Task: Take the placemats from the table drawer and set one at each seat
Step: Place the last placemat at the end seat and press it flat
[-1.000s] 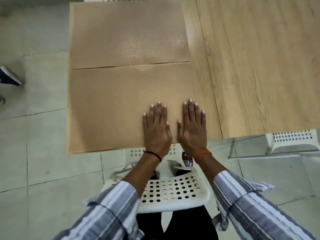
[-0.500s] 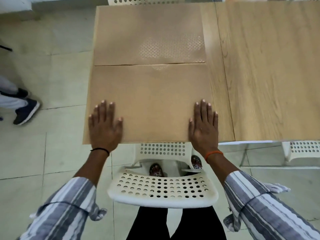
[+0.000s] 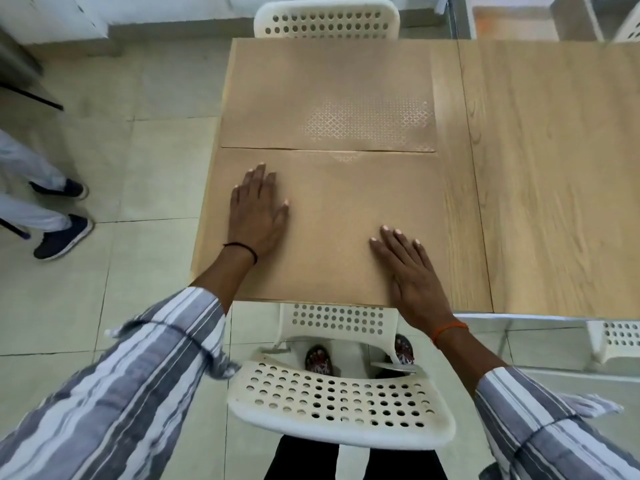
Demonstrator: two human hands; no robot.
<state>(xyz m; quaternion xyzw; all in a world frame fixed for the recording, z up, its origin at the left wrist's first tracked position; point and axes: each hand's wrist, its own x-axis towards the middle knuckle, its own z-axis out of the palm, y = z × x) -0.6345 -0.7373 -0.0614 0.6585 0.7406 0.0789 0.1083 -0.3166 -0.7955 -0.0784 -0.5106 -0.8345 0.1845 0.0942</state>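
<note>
Left hand [image 3: 258,213] flat, fingers [image 3: 259,174] straight; right hand [image 3: 412,275] flat, fingers spread, palms down.

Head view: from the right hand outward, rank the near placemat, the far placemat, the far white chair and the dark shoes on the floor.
1. near placemat, under the right hand.
2. far placemat, next one up the table.
3. far white chair and dark shoes, top edge and far left: too close to call.

Your right has bare table [image 3: 554,174] to reach across. A white chair [image 3: 341,403] blocks the near edge, another chair [image 3: 327,19] the far edge.
</note>
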